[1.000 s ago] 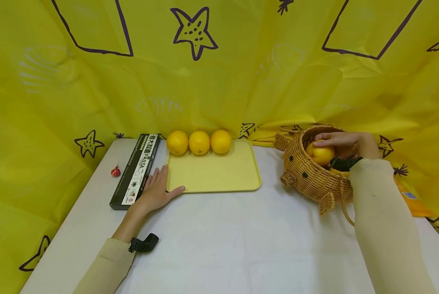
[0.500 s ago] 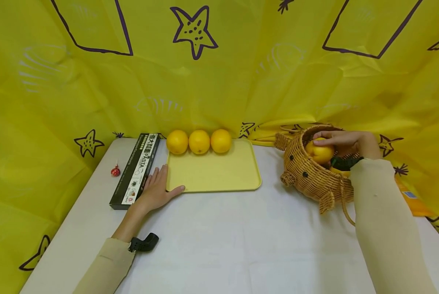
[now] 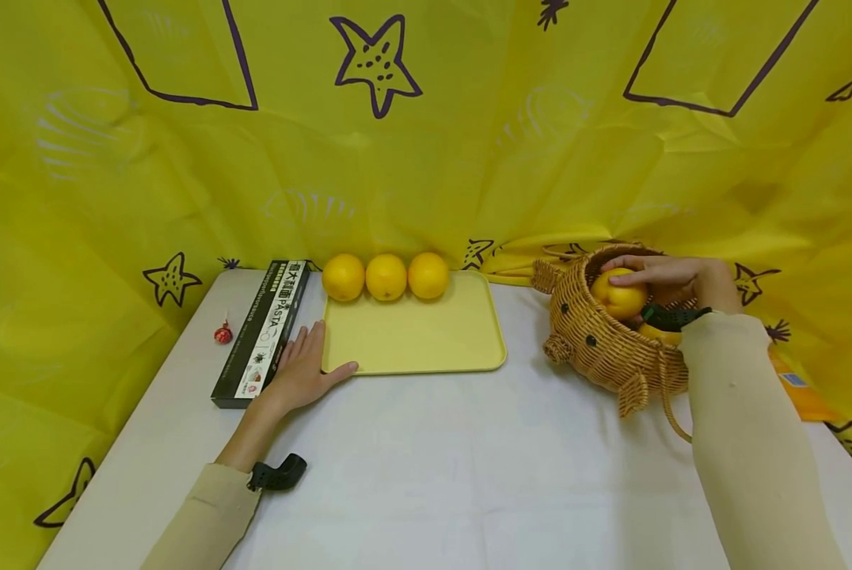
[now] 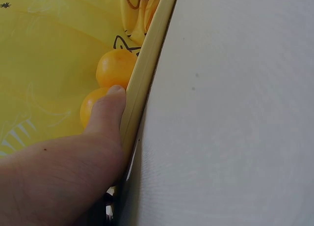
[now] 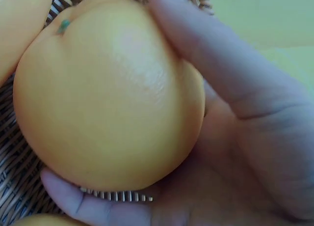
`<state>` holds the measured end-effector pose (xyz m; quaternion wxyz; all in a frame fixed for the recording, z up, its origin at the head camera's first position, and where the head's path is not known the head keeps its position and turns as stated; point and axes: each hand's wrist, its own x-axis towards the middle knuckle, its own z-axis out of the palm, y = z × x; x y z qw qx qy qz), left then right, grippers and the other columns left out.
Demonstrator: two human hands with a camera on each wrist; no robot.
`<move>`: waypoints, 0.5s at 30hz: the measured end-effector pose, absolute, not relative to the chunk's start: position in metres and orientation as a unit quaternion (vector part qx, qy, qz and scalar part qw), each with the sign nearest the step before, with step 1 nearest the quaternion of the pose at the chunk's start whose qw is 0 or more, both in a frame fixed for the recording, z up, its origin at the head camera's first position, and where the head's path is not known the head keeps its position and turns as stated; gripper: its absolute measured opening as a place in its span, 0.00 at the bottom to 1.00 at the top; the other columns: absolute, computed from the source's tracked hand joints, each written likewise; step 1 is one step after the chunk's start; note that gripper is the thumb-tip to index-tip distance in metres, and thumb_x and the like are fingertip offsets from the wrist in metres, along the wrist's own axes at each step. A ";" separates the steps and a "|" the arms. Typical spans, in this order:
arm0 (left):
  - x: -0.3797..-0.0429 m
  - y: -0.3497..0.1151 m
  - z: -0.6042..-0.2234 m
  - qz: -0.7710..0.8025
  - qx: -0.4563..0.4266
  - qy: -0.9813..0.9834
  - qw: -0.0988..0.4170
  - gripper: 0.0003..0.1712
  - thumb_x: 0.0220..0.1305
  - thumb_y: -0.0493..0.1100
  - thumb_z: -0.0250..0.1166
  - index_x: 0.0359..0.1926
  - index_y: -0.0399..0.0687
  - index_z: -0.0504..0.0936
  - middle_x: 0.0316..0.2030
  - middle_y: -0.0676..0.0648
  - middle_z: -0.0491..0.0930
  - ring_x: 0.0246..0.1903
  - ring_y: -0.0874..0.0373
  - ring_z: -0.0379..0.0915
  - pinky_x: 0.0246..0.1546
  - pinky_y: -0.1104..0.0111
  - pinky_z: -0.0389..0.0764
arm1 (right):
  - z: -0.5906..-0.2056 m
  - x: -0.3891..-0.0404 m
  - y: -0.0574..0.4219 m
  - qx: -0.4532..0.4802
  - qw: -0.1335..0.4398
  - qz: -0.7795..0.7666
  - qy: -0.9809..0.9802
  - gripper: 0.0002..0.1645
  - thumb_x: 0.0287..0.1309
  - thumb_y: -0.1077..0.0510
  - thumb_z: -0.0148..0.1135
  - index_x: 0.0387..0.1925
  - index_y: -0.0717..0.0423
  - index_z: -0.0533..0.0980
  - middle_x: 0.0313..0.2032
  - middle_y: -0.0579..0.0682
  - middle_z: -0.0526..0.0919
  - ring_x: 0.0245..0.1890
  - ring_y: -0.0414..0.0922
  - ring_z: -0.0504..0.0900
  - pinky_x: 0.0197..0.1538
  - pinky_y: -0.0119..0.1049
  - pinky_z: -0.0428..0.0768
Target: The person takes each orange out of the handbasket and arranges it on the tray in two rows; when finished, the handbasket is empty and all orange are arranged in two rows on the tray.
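In the head view, my right hand (image 3: 664,273) reaches into a wicker basket (image 3: 597,348) with a pig's face and grips an orange (image 3: 620,294). Up close in the right wrist view, thumb and fingers curl around that orange (image 5: 108,98), its green stem end showing. A second orange (image 3: 659,334) lies lower in the basket. At the left, my left hand (image 3: 299,378) rests at the near left corner of a yellow tray (image 3: 419,340), fingers straight along its side and thumb on the front rim. Three oranges (image 3: 386,277) sit in a row along the tray's back edge.
A long black-and-white pasta box (image 3: 262,336) lies just left of the tray, beside my left hand. Farther left is a small red ball (image 3: 222,333). An orange packet (image 3: 800,388) shows behind my right sleeve. A yellow patterned cloth (image 3: 426,174) hangs behind the white table (image 3: 483,459).
My right hand and the orange it grips have shifted very slightly left within the basket. The left hand, tray and row of oranges stay in place.
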<state>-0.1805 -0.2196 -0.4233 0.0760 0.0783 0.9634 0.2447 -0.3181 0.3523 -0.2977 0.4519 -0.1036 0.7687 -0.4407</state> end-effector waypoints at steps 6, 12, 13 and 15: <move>-0.182 -0.220 -0.426 0.241 0.078 0.964 0.075 0.61 0.64 0.69 0.53 0.75 0.33 0.33 0.76 0.32 0.33 0.75 0.34 0.26 0.73 0.40 0.33 | -0.299 -0.319 0.354 -0.094 0.439 -0.423 0.787 0.36 0.75 0.51 0.39 0.71 0.58 0.34 0.53 0.51 0.69 0.45 0.47 0.76 0.48 0.46 0.79; -0.182 -0.219 -0.427 0.242 0.077 0.964 0.077 0.61 0.64 0.69 0.53 0.75 0.32 0.33 0.76 0.32 0.33 0.75 0.33 0.26 0.73 0.40 0.33 | -0.303 -0.318 0.358 -0.097 0.408 -0.435 0.797 0.18 0.75 0.54 0.42 0.61 0.40 0.55 0.53 0.47 0.68 0.49 0.45 0.77 0.53 0.45 0.80; -0.181 -0.219 -0.427 0.242 0.077 0.964 0.077 0.61 0.64 0.69 0.53 0.75 0.32 0.33 0.76 0.32 0.34 0.75 0.33 0.26 0.73 0.40 0.33 | -0.303 -0.317 0.358 -0.101 0.405 -0.436 0.797 0.16 0.75 0.54 0.42 0.59 0.37 0.57 0.52 0.46 0.68 0.49 0.45 0.78 0.53 0.45 0.80; -0.181 -0.219 -0.427 0.243 0.077 0.964 0.077 0.61 0.64 0.69 0.53 0.75 0.32 0.33 0.76 0.32 0.33 0.75 0.33 0.26 0.73 0.40 0.33 | -0.303 -0.317 0.359 -0.114 0.399 -0.439 0.797 0.14 0.75 0.53 0.40 0.57 0.32 0.58 0.52 0.45 0.68 0.49 0.44 0.78 0.53 0.46 0.80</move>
